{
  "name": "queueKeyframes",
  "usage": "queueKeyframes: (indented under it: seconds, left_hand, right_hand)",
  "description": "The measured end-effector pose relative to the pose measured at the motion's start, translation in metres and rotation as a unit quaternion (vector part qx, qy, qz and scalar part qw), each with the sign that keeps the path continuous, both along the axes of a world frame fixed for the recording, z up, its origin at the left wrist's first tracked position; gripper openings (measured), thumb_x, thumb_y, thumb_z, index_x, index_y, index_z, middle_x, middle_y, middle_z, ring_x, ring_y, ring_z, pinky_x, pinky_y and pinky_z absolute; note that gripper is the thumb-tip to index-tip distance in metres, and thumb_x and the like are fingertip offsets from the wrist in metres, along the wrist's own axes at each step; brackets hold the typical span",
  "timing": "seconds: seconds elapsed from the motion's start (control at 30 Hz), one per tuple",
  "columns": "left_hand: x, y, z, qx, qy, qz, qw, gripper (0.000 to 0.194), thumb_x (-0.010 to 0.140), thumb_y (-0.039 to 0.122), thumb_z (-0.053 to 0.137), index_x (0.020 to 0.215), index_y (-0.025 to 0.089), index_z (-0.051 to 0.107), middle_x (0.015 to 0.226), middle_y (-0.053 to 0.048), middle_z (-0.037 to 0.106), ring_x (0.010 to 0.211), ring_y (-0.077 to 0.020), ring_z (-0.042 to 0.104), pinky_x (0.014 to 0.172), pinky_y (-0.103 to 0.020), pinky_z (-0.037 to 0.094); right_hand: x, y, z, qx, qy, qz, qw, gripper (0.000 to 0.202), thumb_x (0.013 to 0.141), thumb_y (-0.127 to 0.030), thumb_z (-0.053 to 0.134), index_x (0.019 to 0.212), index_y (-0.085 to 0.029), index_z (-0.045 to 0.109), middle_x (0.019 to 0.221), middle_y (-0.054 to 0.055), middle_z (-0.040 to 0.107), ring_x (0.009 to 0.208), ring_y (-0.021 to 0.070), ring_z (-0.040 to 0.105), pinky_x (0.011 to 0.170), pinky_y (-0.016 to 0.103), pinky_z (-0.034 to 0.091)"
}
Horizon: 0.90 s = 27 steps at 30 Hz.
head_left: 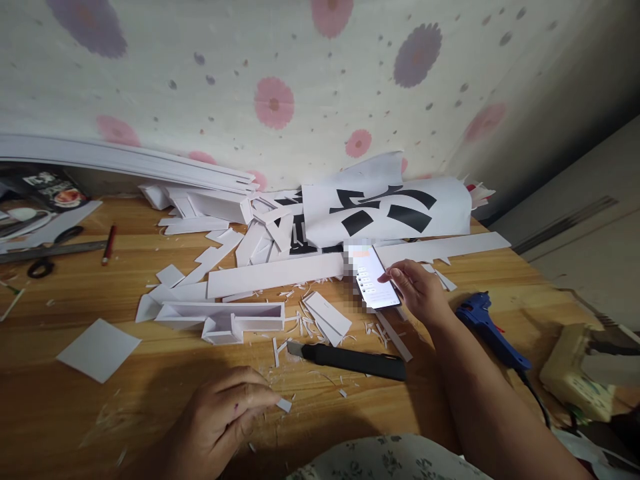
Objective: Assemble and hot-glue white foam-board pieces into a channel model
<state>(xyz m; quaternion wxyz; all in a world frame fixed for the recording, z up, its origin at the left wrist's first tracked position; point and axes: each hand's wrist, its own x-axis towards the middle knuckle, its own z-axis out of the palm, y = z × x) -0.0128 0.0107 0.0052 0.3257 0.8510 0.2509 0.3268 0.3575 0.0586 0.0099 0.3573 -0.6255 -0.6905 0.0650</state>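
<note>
My left hand is low over the near part of the table, fingers pinched, with a small white scrap of board at the fingertips. My right hand reaches over a lit smartphone, one fingertip on its screen. The phone rests against a long white board strip; part of its screen is blurred out. A black utility knife lies between my hands, blade pointing left. Behind it are a white open-topped board piece and two small overlapping white rectangles.
A blue glue gun lies to the right, beside a beige device. Black scissors, a red pencil and a white square are at left. White offcuts and a paper sheet with black shapes line the back.
</note>
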Motion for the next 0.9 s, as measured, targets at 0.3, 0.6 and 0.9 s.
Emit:
queueKeyframes:
  seconds: [0.3,0.6,0.9]
  left_hand:
    - [0.0032,0.0001,0.0014,-0.007,0.018,0.004,1.000,0.032,0.082,-0.002,0.040,0.092,0.023,0.056,0.074,0.004,0.063,0.067,-0.0071,0.061,0.062,-0.015,0.047]
    - [-0.0034,-0.0038,-0.0072,-0.014,0.020,0.002,1.000,0.030,0.075,-0.006,0.036,0.080,0.022,0.048,0.069,0.003,0.054,0.064,-0.0100,0.054,0.059,-0.020,0.042]
    - [-0.0022,-0.0064,-0.0039,-0.026,0.033,0.016,0.999,0.026,0.075,-0.003,0.036,0.075,0.022,0.041,0.065,0.004,0.046,0.059,-0.0100,0.049,0.055,-0.020,0.037]
  right_hand:
    - [-0.0009,-0.0006,-0.0010,-0.011,0.014,-0.002,1.000,0.041,0.094,-0.051,0.040,0.077,-0.023,0.065,0.072,0.004,0.063,0.063,0.0176,0.057,0.059,0.032,0.042]
    - [-0.0026,-0.0010,0.0011,-0.008,0.009,0.001,1.000,0.041,0.094,-0.050,0.040,0.076,-0.022,0.065,0.070,0.004,0.061,0.064,0.0175,0.056,0.060,0.032,0.041]
    - [-0.0017,-0.0013,0.0018,0.010,-0.007,0.003,1.000,0.043,0.094,-0.050,0.039,0.073,-0.022,0.064,0.071,0.004,0.062,0.068,0.0186,0.057,0.065,0.033,0.042]
